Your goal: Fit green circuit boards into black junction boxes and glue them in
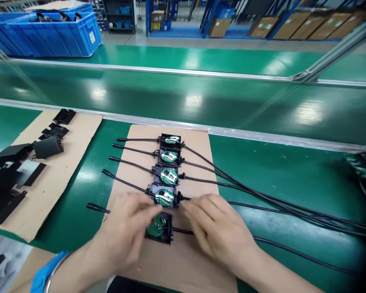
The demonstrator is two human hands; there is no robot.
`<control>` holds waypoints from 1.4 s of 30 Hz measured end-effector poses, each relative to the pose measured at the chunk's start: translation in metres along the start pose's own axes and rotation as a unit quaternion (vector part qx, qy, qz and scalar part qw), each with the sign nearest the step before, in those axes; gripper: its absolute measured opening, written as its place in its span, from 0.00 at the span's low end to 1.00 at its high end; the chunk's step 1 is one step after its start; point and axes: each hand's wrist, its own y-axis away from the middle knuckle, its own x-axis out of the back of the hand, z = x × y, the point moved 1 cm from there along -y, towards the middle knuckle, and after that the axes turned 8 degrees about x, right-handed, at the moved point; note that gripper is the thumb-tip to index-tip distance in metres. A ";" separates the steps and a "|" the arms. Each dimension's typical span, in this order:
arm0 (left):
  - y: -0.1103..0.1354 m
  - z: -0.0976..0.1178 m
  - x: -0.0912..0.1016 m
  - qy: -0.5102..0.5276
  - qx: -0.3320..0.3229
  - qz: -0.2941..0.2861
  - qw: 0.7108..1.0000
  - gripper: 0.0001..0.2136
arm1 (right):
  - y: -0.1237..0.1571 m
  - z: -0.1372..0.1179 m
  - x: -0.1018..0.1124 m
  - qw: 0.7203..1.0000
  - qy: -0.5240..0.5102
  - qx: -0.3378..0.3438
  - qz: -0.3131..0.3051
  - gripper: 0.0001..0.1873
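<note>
A column of open black plastic housings lies in front of me, each holding a round green circuit board with black cables at both sides. My left hand (126,228) hovers over the left side of the nearest housing (167,232), thumb and index finger apart, fingertips near the lower edge of the housing above (165,197). My right hand (218,228) has its fingers bunched at the right side of that upper housing, over its black cable (247,205). Whatever its fingertips pinch is hidden. The nearest board (156,226) is partly covered by my left hand.
Cardboard (198,264) lies under the housings on the green bench. Loose black plastic covers (48,147) lie on another cardboard sheet (70,158) at left. Long cables trail right towards a dark cluster (364,171). Blue bins (64,36) stand beyond the metal rail (158,70).
</note>
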 end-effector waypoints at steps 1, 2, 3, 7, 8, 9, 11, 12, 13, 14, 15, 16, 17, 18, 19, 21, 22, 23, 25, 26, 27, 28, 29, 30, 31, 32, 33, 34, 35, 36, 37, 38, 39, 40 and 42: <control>-0.007 -0.008 0.003 -0.016 0.022 0.019 0.999 0.19 | -0.001 0.007 -0.002 1.000 -0.002 -0.015 0.016 0.10; -0.014 -0.015 0.004 -0.041 0.043 0.019 0.998 0.15 | -0.001 0.013 -0.006 0.999 -0.006 -0.020 0.027 0.10; -0.020 -0.022 0.005 -0.064 0.054 0.006 0.996 0.12 | 0.000 0.017 -0.009 0.999 -0.014 -0.023 0.035 0.09; -0.025 -0.032 0.011 -0.049 0.055 -0.059 0.996 0.08 | 0.011 0.014 -0.006 0.995 -0.086 -0.029 0.049 0.09; -0.022 -0.031 0.014 -0.027 0.058 -0.065 0.996 0.08 | 0.013 0.011 0.000 0.994 -0.100 -0.032 0.041 0.10; -0.019 -0.029 0.017 -0.009 0.063 -0.068 0.996 0.08 | 0.014 0.006 0.007 0.993 -0.108 -0.036 0.027 0.13; -0.016 -0.026 0.020 -0.002 0.070 -0.078 0.994 0.08 | 0.011 -0.002 0.019 0.992 -0.119 -0.029 -0.016 0.17; -0.017 -0.024 0.021 -0.013 0.067 -0.084 0.994 0.08 | 0.007 -0.005 0.023 0.991 -0.124 -0.026 -0.040 0.18; -0.019 -0.023 0.021 -0.028 0.061 -0.088 0.994 0.08 | 0.002 -0.006 0.025 0.989 -0.131 -0.024 -0.061 0.18; -0.022 -0.022 0.020 -0.044 0.053 -0.089 0.994 0.09 | -0.003 -0.007 0.026 0.987 -0.136 -0.025 -0.077 0.16; -0.026 -0.021 0.018 -0.057 0.046 -0.091 0.993 0.09 | -0.007 -0.006 0.025 0.986 -0.135 -0.026 -0.091 0.15; -0.030 -0.020 0.016 -0.069 0.040 -0.091 0.993 0.09 | -0.012 -0.005 0.023 0.985 -0.131 -0.030 -0.105 0.14; -0.033 -0.020 0.014 -0.078 0.034 -0.092 0.992 0.09 | -0.016 -0.004 0.020 0.984 -0.123 -0.035 -0.123 0.13; -0.036 -0.020 0.013 -0.085 0.031 -0.093 0.992 0.09 | -0.019 -0.003 0.018 0.983 -0.113 -0.038 -0.141 0.13; -0.039 -0.020 0.012 -0.090 0.029 -0.095 0.991 0.09 | -0.022 -0.002 0.015 0.981 -0.104 -0.042 -0.159 0.12; -0.041 -0.021 0.011 -0.091 0.029 -0.105 0.990 0.09 | -0.026 -0.001 0.012 0.977 -0.090 -0.049 -0.188 0.12; -0.041 -0.022 0.011 -0.088 0.031 -0.110 0.990 0.09 | -0.028 0.000 0.010 0.976 -0.087 -0.050 -0.194 0.12; -0.041 -0.024 0.011 -0.081 0.037 -0.115 0.989 0.09 | -0.030 -0.001 0.009 0.976 -0.086 -0.048 -0.196 0.12; -0.041 -0.029 0.011 -0.062 0.055 -0.128 0.988 0.09 | -0.034 -0.001 0.005 0.977 -0.083 -0.042 -0.192 0.15; -0.040 -0.031 0.010 -0.053 0.064 -0.134 0.988 0.09 | -0.035 0.000 0.003 0.978 -0.080 -0.040 -0.188 0.17; -0.040 -0.033 0.010 -0.044 0.073 -0.138 0.987 0.09 | -0.036 0.000 0.000 0.979 -0.077 -0.038 -0.185 0.18; -0.040 -0.034 0.010 -0.037 0.077 -0.141 0.986 0.09 | -0.037 0.000 -0.002 0.980 -0.072 -0.039 -0.184 0.19; -0.039 -0.035 0.010 -0.030 0.076 -0.138 0.987 0.10 | -0.037 0.001 -0.004 0.980 -0.070 -0.038 -0.182 0.20; -0.039 -0.035 0.010 -0.024 0.073 -0.132 0.988 0.10 | -0.038 0.001 -0.006 0.980 -0.069 -0.038 -0.183 0.21; -0.039 -0.034 0.010 -0.016 0.072 -0.124 0.989 0.11 | -0.038 0.001 -0.007 0.979 -0.071 -0.037 -0.185 0.21; -0.039 -0.032 0.010 -0.009 0.074 -0.117 0.990 0.11 | -0.039 0.001 -0.008 0.978 -0.075 -0.037 -0.189 0.21; -0.040 -0.030 0.011 -0.002 0.080 -0.113 0.990 0.11 | -0.039 0.002 -0.008 0.977 -0.078 -0.040 -0.193 0.20; -0.040 -0.028 0.011 0.001 0.088 -0.113 0.990 0.12 | -0.039 0.002 -0.008 0.976 -0.082 -0.044 -0.197 0.19; -0.041 -0.026 0.011 0.000 0.095 -0.116 0.989 0.12 | -0.040 0.002 -0.007 0.975 -0.085 -0.048 -0.200 0.18; -0.042 -0.024 0.011 -0.005 0.100 -0.121 0.988 0.12 | -0.040 0.002 -0.007 0.974 -0.087 -0.051 -0.202 0.18; -0.043 -0.022 0.012 -0.011 0.100 -0.126 0.987 0.13 | -0.040 0.002 -0.007 0.974 -0.088 -0.053 -0.201 0.17; -0.043 -0.020 0.012 -0.015 0.099 -0.132 0.986 0.13 | -0.040 0.002 -0.007 0.974 -0.089 -0.054 -0.199 0.17; -0.044 -0.019 0.012 -0.015 0.098 -0.137 0.986 0.13 | -0.039 0.001 -0.007 0.975 -0.092 -0.054 -0.197 0.17; -0.044 -0.018 0.013 -0.010 0.099 -0.140 0.985 0.13 | -0.039 0.001 -0.007 0.975 -0.095 -0.054 -0.195 0.17; -0.044 -0.017 0.013 0.004 0.105 -0.143 0.984 0.13 | -0.039 0.001 -0.008 0.975 -0.101 -0.056 -0.191 0.15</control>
